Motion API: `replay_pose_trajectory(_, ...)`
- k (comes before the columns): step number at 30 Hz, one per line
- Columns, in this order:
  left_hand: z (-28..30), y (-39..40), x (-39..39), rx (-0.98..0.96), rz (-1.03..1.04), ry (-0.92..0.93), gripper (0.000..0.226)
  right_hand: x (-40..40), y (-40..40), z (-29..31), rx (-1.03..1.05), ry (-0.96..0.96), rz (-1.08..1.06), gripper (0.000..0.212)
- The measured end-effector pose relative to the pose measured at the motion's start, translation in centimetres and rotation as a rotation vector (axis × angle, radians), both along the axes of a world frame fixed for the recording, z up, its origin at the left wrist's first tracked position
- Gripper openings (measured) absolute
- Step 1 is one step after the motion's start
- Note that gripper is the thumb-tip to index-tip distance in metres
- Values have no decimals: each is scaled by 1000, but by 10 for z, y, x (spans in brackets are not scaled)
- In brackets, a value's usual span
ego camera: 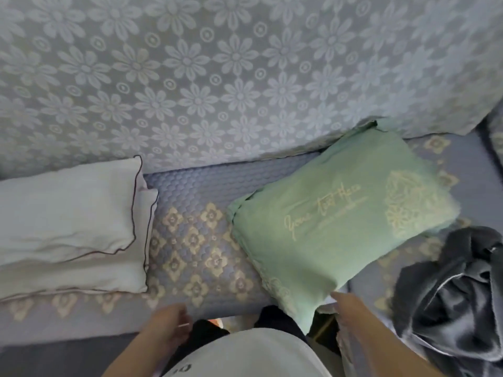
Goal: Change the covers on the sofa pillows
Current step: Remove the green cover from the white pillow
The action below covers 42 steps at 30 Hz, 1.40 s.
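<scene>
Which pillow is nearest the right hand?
The mint-green pillow with gold script, its near corner right beside the right hand. The two stacked white pillows with dark piping lie far off to the left.

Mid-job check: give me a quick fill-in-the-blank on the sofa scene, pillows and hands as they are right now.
1. The pillow nearest the right hand has a ____ cover with gold lettering.
2. The two white pillows lie ____ one on the other at the left.
3. The crumpled dark grey cloth lies to the ____ of that lettered pillow.
4. The left hand holds ____.

Missing words: green; stacked; right; nothing
</scene>
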<state>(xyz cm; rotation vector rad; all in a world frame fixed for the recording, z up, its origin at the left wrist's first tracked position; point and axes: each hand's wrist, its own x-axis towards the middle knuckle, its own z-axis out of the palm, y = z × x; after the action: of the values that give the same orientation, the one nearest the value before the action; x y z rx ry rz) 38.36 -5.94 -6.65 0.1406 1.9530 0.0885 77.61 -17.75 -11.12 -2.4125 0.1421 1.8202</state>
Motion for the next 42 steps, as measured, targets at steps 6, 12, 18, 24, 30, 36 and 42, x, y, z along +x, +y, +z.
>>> replay_pose_trajectory(6, 39, 3, 84, 140, -403, -198, 17, -14, 61, -13, 172, 122, -616, 31)
replay_pose_trajectory(12, 46, 5, 85, 220, -668, -110, 1, -19, 90, 25, 237, -287, -240, 44)
replay_pose_trajectory(18, 79, 12, 85, 549, -1241, -174, 109, -33, 133, 157, 561, -509, -85, 49)
replay_pose_trajectory(24, 166, 67, 46, 1513, -1187, 34, 80, -69, 163, 286, 788, -499, -48, 41)
replay_pose_trajectory(30, 274, 125, -1, 1863, -1377, 46, 16, -102, 163, 336, 803, -252, -17, 42)
replay_pose_trajectory(36, 344, 155, 30, 1756, -1179, -23, 24, -124, 136, 352, 1064, -171, -253, 38)
replay_pose_trajectory(42, 325, 174, 77, 1301, -1021, -310, 34, -179, 111, 362, 1361, -413, 204, 79)
